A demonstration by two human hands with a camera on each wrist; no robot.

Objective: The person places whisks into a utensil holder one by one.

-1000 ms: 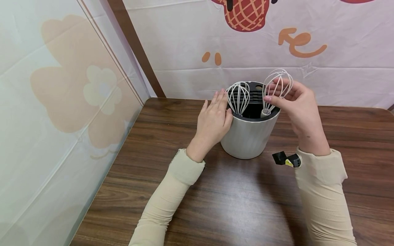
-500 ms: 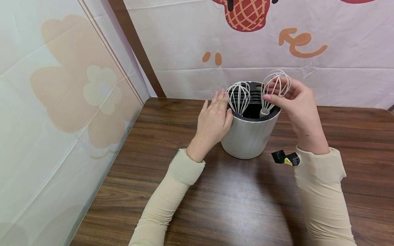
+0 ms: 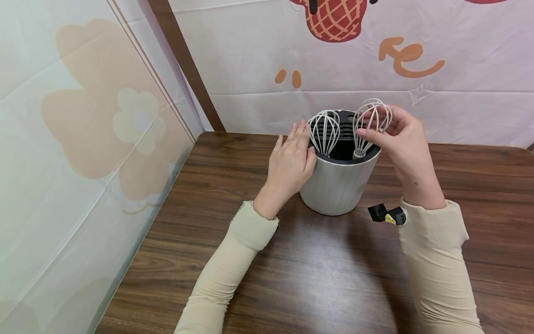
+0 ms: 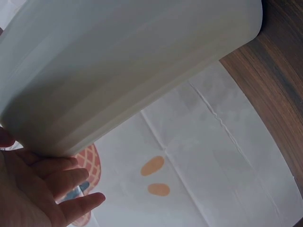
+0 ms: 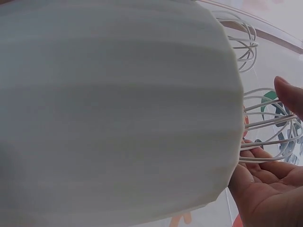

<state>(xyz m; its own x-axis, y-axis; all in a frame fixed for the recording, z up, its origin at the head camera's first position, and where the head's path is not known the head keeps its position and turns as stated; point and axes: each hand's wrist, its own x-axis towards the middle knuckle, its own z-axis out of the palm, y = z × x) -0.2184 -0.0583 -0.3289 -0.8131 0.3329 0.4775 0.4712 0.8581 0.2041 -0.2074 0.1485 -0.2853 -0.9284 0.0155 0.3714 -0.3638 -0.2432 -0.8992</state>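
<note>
In the head view, a white ribbed utensil holder [image 3: 335, 190] with a black insert stands upright on the table. My left hand [image 3: 289, 162] lies with fairly straight fingers against its left side near the rim; the left wrist view shows those fingertips [image 4: 66, 182] at the wall. A white balloon whisk [image 3: 324, 134] stands head up in the left of the opening. Another white whisk [image 3: 359, 152] leans at the right. My right hand [image 3: 410, 141] holds this one by its wire head, thumb in front and fingers behind. Inside the holder, both handles are hidden.
The holder stands near the back of the dark wood table [image 3: 304, 278]. A printed cloth [image 3: 250, 60] hangs close behind it, with another at the left. The insert's slotted part [image 3: 344, 130] faces the back. A small black device [image 3: 388, 215] sits at the right cuff.
The right-hand whisk has shifted slightly left and sunk a little lower into the holder, my right hand moving slightly with it. My left hand keeps its place on the holder.
</note>
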